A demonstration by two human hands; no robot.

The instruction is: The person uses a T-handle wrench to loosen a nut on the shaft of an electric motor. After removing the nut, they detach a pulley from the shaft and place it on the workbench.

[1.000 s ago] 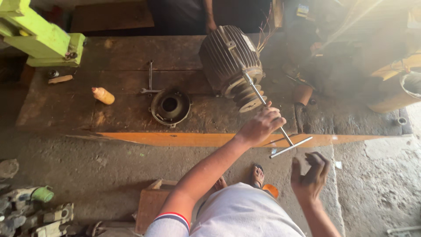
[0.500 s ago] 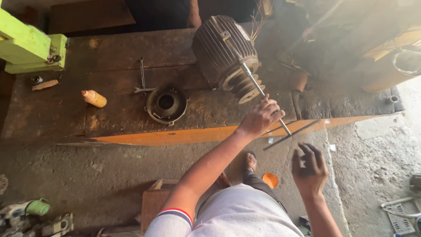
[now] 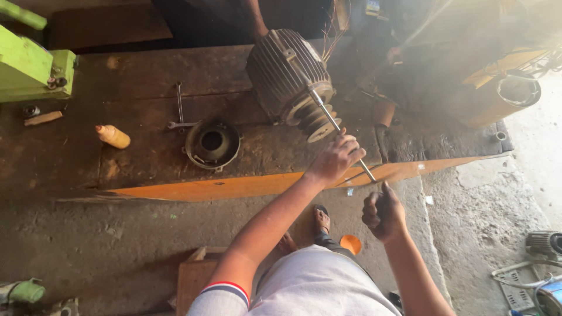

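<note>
Below the bench's orange front edge (image 3: 234, 187), nearest me, my right hand (image 3: 383, 212) is curled into a fist just off the rod's near tip; whether it grips anything I cannot tell. Just beyond it, over that same edge, my left hand (image 3: 335, 159) is wrapped tight around the long steel rod (image 3: 336, 126), partway along its length. The rod's long axis slants away from me, up and to the left, from my right fist through my left grip to the stepped pulley (image 3: 313, 117) on the ribbed electric motor (image 3: 284, 73), which lies on its side toward the bench's far edge. My left hand is the nearer one to the motor. Left of it on the bench sit a round end cover (image 3: 212, 143) and a spanner (image 3: 178, 111).
</note>
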